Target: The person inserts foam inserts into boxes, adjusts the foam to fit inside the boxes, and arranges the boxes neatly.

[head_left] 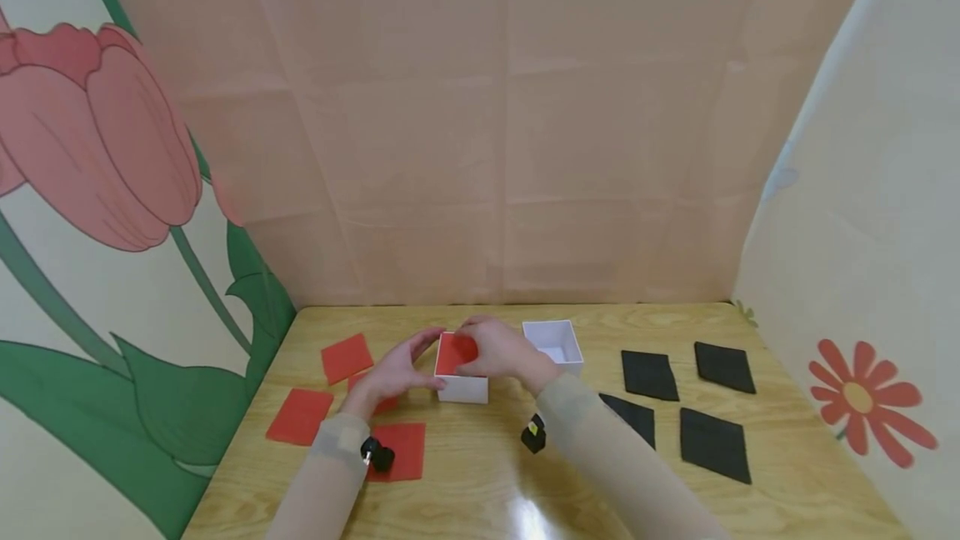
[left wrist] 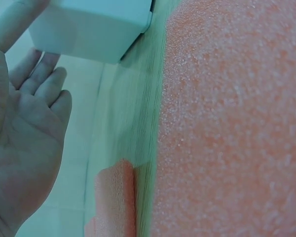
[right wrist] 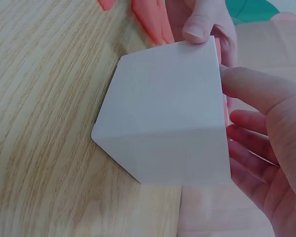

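A small white box (head_left: 462, 390) stands on the table in front of the person, with a red foam sheet (head_left: 452, 350) lying in its opening. My left hand (head_left: 397, 373) holds the box at its left side, thumb on the near rim and fingers toward the far side. From the right, my right hand (head_left: 498, 348) reaches over the rim. In the right wrist view, the thumb (right wrist: 251, 89) of that hand lies at the rim, apart from the other fingers, which press at the opening. Their tips are partly hidden. A second white box (head_left: 552, 340), without a lid, stands behind the right wrist.
Several red foam sheets (head_left: 300, 417) lie on the left of the wooden table (head_left: 465, 457), some partly under the left arm. Several black sheets (head_left: 715, 444) lie on the right, one partly behind the right forearm. A pinkish cloth (head_left: 495, 148) hangs along the table's back edge.
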{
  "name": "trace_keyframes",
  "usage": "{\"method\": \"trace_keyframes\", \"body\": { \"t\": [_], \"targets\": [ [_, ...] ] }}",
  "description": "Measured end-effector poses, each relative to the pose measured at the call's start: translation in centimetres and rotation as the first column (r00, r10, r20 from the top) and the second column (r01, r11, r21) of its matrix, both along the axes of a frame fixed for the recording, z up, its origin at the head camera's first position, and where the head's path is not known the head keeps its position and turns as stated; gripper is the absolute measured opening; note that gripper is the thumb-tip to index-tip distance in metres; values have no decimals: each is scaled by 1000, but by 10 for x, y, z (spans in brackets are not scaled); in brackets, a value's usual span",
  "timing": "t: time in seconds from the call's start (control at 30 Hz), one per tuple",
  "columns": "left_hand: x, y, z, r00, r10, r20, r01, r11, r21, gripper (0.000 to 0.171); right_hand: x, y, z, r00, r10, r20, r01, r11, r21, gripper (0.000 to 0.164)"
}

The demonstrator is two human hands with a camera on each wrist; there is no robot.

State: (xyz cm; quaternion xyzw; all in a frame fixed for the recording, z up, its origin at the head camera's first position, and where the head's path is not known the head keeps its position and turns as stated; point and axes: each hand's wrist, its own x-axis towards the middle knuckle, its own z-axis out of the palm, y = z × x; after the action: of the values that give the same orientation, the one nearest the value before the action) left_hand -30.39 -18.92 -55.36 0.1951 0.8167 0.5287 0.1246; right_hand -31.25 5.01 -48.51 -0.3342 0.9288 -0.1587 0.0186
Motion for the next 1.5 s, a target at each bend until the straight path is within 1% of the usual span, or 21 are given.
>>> {"method": "trace_keyframes", "body": {
  "t": [0.27,0.47,0.6,0.73,0.97,1.33,1.5],
  "targets": [
    [1,-3,2,1000,3,0,-3,1000,-7,103,0,-5,5,1000,4,16,-4,999,36,53],
    [1,-3,2,1000,6,0,-6,1000,-9,102,-1,-8,7,1000,-5,31,4,999,33,52],
    [-1,-2,0,1000,5,0,-5,1000,-6,102,-2,-9,5,1000,-12,10,11,999,47,55],
    [-1,-2,-2,1000,6,-2,-6,1000,-12,103,-1,-12,3,1000,-13,-23,15,997,71,53],
    [0,-1,-2,1000,-1,1,1,1000,-3,102,3,-17,9,1000,9,-17,-7,992,124,45],
    [-1,2,-2,1000,-22,-13,22,999,23,99,3,-17,7,999,-15,-37,21,984,178,35],
    [0,1,-1,1000,-24,-18,25,999,22,99,2,-18,6,1000,-30,-4,30,983,181,36]
  ]
}}
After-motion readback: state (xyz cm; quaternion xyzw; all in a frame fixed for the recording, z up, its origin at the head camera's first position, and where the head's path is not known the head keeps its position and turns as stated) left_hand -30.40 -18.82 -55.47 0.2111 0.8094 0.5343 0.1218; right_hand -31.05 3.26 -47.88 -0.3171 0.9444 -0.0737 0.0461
